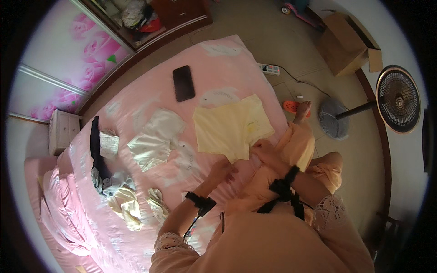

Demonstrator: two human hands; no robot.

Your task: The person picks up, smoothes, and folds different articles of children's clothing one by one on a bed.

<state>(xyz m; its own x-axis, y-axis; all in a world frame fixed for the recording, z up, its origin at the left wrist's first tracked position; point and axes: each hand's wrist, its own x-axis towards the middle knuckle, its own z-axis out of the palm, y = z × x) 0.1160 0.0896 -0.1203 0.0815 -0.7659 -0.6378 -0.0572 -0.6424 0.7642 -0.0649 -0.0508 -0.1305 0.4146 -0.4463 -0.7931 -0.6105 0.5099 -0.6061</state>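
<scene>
Pale yellow shorts (pixel 222 129) lie spread on the pink patterned bedsheet (pixel 160 92), with a small printed motif on one leg. My right hand (pixel 264 152) has its fingers curled at the leg edge nearest me and appears to pinch the cloth. By the lower corner of the same shorts is my left hand (pixel 222 170), fingers bent; whether it grips the fabric is unclear. White shorts (pixel 158 138) rest flat to the left. Farther left are a dark garment (pixel 96 146), a folded light cloth (pixel 109 145) and crumpled yellowish clothing (pixel 126 208).
A black smartphone (pixel 183 83) lies toward the bed's far end. Pink bedding (pixel 65 208) is heaped at left. On the floor at right are a standing fan (pixel 397 99), a power strip (pixel 269 69), an orange slipper (pixel 290 106) and a cardboard box (pixel 344 44).
</scene>
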